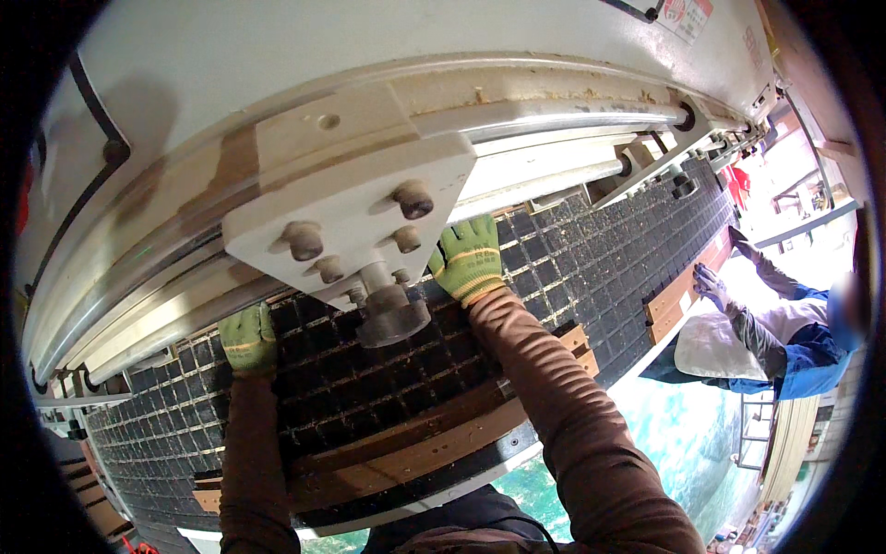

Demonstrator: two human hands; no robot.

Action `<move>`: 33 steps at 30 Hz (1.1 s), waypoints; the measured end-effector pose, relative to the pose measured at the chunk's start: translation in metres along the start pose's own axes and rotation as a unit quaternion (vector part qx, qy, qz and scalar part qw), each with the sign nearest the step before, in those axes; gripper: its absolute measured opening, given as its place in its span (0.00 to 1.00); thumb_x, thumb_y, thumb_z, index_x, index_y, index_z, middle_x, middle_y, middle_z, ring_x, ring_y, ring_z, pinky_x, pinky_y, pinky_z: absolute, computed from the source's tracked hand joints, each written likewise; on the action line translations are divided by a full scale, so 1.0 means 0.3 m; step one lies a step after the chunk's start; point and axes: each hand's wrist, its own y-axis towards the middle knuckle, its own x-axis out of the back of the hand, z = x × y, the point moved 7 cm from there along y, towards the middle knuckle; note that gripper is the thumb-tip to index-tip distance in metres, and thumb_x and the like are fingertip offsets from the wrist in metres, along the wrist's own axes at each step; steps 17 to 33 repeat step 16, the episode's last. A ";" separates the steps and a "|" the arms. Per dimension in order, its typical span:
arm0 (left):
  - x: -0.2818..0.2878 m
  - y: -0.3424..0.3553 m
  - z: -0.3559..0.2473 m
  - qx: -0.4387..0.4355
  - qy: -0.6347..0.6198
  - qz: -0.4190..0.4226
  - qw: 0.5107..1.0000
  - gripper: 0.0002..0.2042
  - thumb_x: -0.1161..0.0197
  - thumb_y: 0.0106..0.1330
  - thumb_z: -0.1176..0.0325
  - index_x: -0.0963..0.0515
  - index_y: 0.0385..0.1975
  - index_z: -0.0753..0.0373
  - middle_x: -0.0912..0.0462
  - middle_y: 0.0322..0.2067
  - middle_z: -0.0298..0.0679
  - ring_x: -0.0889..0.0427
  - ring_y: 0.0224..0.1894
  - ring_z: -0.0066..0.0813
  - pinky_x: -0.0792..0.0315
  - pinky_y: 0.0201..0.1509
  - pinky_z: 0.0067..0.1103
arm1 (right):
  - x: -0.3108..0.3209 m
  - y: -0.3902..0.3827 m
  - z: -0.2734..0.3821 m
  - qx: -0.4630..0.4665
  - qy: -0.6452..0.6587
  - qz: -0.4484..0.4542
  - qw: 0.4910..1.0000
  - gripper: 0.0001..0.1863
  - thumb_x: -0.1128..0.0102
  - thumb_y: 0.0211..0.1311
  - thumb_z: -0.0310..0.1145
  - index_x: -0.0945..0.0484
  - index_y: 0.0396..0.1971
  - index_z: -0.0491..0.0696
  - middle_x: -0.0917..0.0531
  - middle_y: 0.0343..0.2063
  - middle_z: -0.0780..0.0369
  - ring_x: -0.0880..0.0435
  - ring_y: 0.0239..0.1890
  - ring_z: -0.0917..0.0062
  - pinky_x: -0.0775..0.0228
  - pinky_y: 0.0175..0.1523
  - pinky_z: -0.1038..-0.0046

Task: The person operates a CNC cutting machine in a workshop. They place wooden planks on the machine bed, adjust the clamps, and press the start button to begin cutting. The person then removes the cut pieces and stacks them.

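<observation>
My left hand, in a green work glove, reaches flat over the black gridded track beside the machine's lower rail. Its fingers are stretched forward, and the tips come close to that rail. My right hand, in a matching glove, lies on the far side of the track with its thumb apart and its fingertips near the machine's edge. Neither hand shows anything held. Between and above them juts a white metal bracket with several bolts and a round metal knob.
Brown wooden strips lie along the track's near side, with a small drilled wooden block by my right forearm. Metal guide rods run along the pale machine housing. At the right, a co-worker in gloves touches a wooden board.
</observation>
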 end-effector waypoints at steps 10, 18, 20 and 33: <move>-0.020 0.010 0.018 0.031 -0.038 0.032 0.998 0.16 0.35 0.71 0.65 0.19 0.52 0.69 0.17 0.50 0.55 0.20 0.52 0.59 0.28 0.60 0.48 | -0.045 -0.004 -0.030 -0.014 0.023 0.036 0.999 0.24 0.35 0.63 0.45 0.17 0.55 0.48 0.19 0.55 0.52 0.25 0.64 0.51 0.42 0.76 0.44; -0.037 -0.005 0.041 0.073 -0.012 0.023 0.997 0.17 0.34 0.73 0.62 0.19 0.54 0.66 0.17 0.50 0.54 0.20 0.54 0.58 0.30 0.65 0.48 | -0.057 -0.008 -0.037 -0.020 0.020 0.042 0.999 0.25 0.35 0.64 0.45 0.19 0.58 0.50 0.19 0.56 0.52 0.26 0.65 0.51 0.43 0.77 0.45; -0.037 -0.005 0.041 0.073 -0.012 0.023 0.997 0.17 0.34 0.73 0.62 0.19 0.54 0.66 0.17 0.50 0.54 0.20 0.54 0.58 0.30 0.65 0.48 | -0.057 -0.008 -0.037 -0.020 0.020 0.042 0.999 0.25 0.35 0.64 0.45 0.19 0.58 0.50 0.19 0.56 0.52 0.26 0.65 0.51 0.43 0.77 0.45; -0.037 -0.005 0.041 0.073 -0.012 0.023 0.997 0.17 0.34 0.73 0.62 0.19 0.54 0.66 0.17 0.50 0.54 0.20 0.54 0.58 0.30 0.65 0.48 | -0.057 -0.008 -0.037 -0.020 0.020 0.042 0.999 0.25 0.35 0.64 0.45 0.19 0.58 0.50 0.19 0.56 0.52 0.26 0.65 0.51 0.43 0.77 0.45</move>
